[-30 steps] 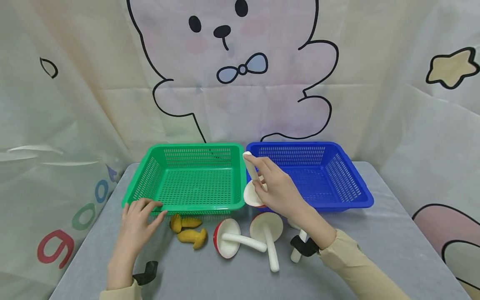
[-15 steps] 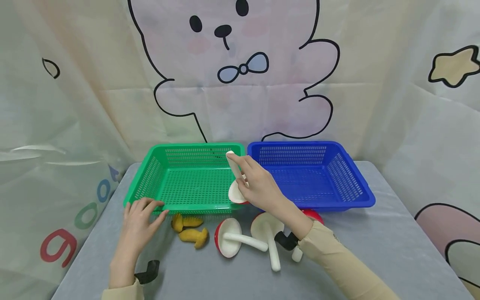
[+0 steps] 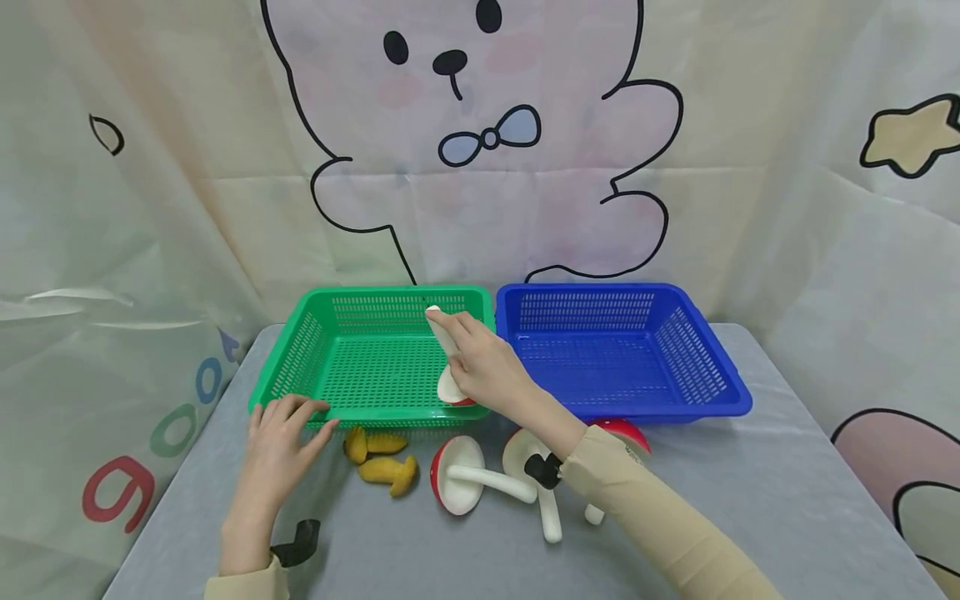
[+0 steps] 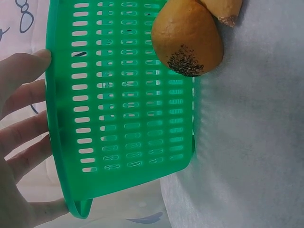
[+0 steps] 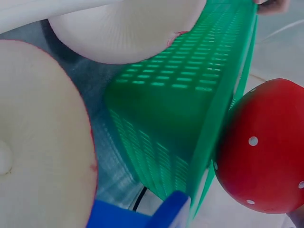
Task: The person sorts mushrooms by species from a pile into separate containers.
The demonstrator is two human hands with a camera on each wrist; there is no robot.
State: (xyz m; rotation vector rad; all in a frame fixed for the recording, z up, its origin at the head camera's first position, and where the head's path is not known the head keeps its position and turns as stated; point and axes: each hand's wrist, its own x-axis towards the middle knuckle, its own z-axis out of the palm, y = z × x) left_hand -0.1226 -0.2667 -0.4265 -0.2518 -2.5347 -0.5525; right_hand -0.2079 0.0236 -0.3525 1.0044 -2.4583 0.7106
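Note:
My right hand [image 3: 491, 367] grips the white stem of a toy mushroom [image 3: 442, 337] over the front right part of a green basket [image 3: 397, 414]. The mushroom hangs cap down. Its red, white-spotted cap [image 5: 266, 147] fills the right side of the right wrist view, beside the basket's rim. My left hand [image 3: 279, 442] rests at the basket's front left rim, its fingers spread along the edge in the left wrist view. Two small yellow-brown mushrooms [image 3: 386, 472] lie on the table just in front of that basket, to the right of my left hand.
A blue basket [image 3: 622, 410] stands directly right of the green one. Before the baskets lie three red-capped toy mushrooms: one on its side [image 3: 459, 475], another partly under my right wrist [image 3: 550, 517], a third [image 3: 621, 435] behind the sleeve. A printed curtain [image 3: 465, 208] hangs behind.
My right hand has carried the red-capped mushroom leftward, from the gap between the baskets to over the green basket. The left hand has stayed at the rim.

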